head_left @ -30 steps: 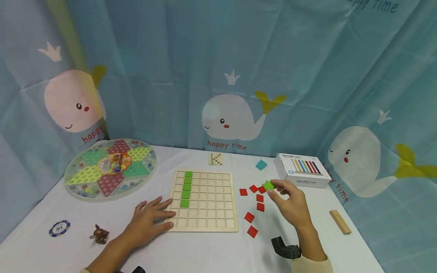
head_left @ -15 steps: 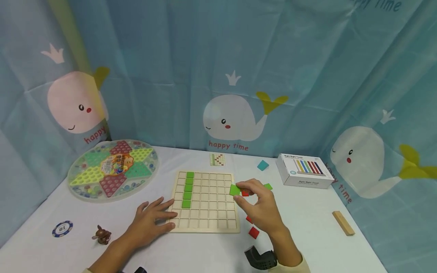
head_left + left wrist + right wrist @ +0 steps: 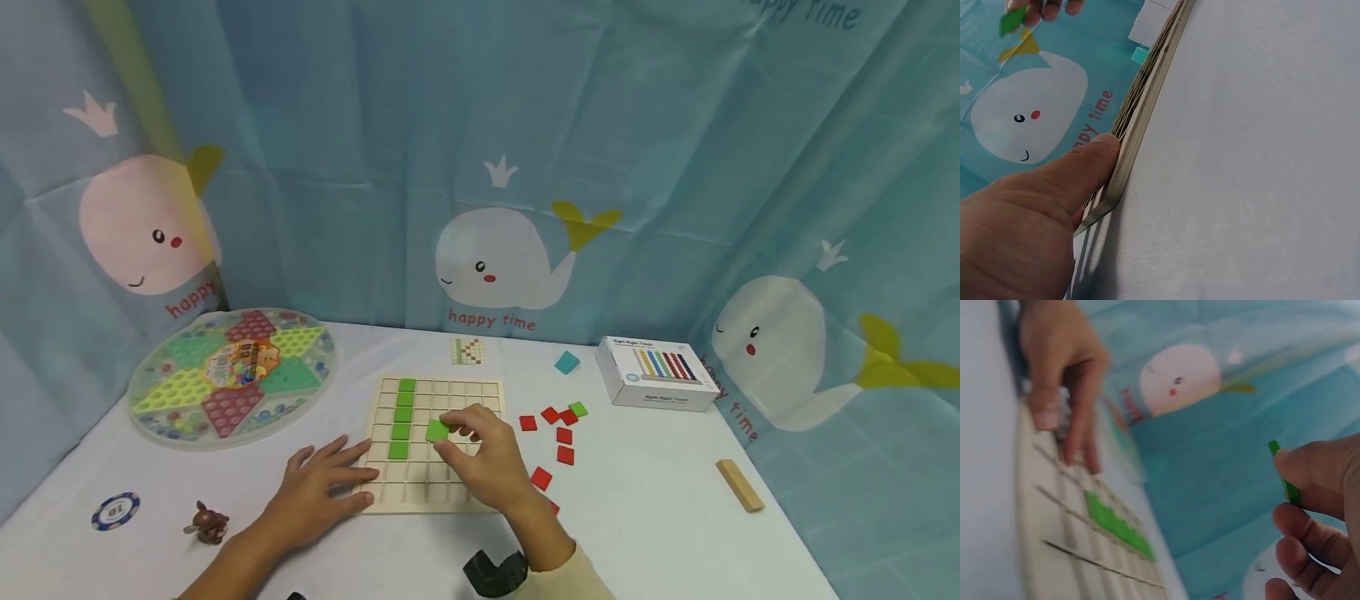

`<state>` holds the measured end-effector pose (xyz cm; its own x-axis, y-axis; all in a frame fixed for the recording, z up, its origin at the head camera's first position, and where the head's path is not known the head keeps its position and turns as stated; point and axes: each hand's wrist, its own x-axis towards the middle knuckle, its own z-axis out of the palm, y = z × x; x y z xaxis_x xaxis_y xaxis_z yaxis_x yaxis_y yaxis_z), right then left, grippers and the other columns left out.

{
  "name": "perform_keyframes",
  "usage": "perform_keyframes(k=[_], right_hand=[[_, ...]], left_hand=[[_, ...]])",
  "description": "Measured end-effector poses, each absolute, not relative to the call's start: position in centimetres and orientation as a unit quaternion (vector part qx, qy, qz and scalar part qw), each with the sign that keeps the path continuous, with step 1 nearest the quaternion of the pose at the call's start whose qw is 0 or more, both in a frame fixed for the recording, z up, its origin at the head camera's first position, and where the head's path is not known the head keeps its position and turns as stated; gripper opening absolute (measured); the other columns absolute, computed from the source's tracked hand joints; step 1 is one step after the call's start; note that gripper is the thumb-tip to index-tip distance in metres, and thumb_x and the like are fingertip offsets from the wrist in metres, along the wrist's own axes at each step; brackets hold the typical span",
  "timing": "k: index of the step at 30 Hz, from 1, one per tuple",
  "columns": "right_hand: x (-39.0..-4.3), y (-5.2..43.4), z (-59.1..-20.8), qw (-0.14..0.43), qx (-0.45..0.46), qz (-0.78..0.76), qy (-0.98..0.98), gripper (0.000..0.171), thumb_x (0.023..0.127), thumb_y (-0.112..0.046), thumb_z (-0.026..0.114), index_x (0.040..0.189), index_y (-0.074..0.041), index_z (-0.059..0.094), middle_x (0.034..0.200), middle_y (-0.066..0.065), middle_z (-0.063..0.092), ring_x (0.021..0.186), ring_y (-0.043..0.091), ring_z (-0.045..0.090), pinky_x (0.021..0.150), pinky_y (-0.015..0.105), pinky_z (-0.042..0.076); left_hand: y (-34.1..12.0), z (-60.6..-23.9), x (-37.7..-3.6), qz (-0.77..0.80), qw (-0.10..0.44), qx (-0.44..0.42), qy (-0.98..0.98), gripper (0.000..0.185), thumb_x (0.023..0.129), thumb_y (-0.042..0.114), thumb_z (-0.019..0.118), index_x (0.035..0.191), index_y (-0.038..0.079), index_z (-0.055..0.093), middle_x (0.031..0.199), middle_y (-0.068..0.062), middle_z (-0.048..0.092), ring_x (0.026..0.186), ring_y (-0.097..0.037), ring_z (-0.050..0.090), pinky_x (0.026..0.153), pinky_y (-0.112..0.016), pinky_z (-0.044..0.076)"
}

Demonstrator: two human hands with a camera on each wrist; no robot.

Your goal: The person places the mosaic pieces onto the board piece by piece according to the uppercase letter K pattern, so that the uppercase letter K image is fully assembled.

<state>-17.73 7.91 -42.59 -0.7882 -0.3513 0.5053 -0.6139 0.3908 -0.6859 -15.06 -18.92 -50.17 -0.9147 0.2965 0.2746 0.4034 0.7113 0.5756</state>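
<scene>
My right hand pinches a green square tile between thumb and fingers, held over the middle of a wooden grid board. In the right wrist view that tile is seen nearly edge-on. A column of several green tiles lies in the board's squares, left of the held tile. My left hand rests at the board's left edge with fingers spread, and in the left wrist view its thumb lies against the board's rim. Right of the board are scattered several red tiles and one green tile.
Behind the board lie a small pattern card and teal tiles. A white box and a wooden block are at right. Leftward are a round star-patterned game board, a "10" chip and a brown animal figurine.
My right hand has carried the green tile leftward from the loose tiles to above the board. The other loose green tile stayed among the red ones. My left hand keeps its place.
</scene>
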Motion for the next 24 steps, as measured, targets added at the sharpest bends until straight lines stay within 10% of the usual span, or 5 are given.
perform_keyframes(k=[8,24], right_hand=[[-18.6,5.2,-46.0,0.076,0.285,0.448,-0.844,0.024,0.084,-0.011,0.074,0.108,-0.006,0.071,0.094,0.002,0.065,0.086,0.017,0.059,0.074,0.028,0.049],[-19.0,2.8,-48.9,0.056,0.304,0.332,-0.891,0.021,0.081,-0.016,0.076,0.101,-0.011,0.074,0.083,-0.011,0.059,0.072,0.001,0.045,0.062,0.016,0.038]], left_hand=[[-19.1,-50.3,-15.1,-0.328,0.084,-0.195,-0.92,0.035,0.081,0.046,0.074,0.106,0.023,0.076,0.137,-0.005,0.055,0.133,-0.041,0.036,0.1,-0.067,0.011],[-19.1,-50.3,-15.1,-0.321,0.086,-0.193,-0.923,0.035,0.081,0.046,0.074,0.106,0.023,0.076,0.136,-0.005,0.056,0.131,-0.041,0.037,0.099,-0.066,0.013]])
